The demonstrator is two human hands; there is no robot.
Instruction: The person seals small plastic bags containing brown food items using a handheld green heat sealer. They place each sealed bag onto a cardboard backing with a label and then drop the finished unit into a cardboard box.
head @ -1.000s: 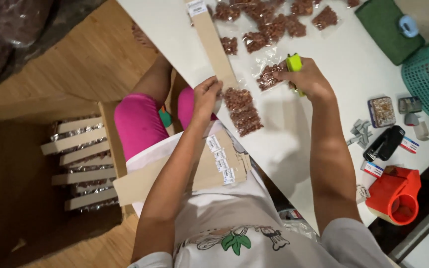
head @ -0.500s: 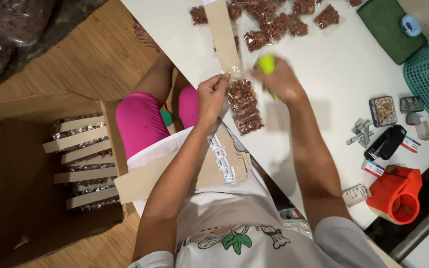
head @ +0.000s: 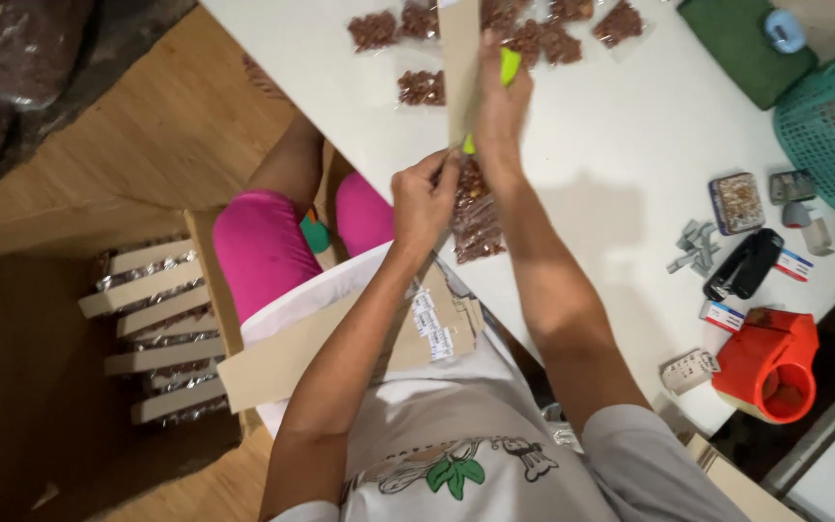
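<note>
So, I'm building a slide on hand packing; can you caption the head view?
Left hand pinches clear snack bags to a cardboard strip; right hand holds a green tool.

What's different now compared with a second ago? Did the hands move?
The right hand carried its yellow-green tool leftward from the table's open part onto the cardboard strip. The left hand kept its grip on the strip's lower end, above the clear packets of brown pieces. The black stapler and orange tape dispenser stayed put.
</note>
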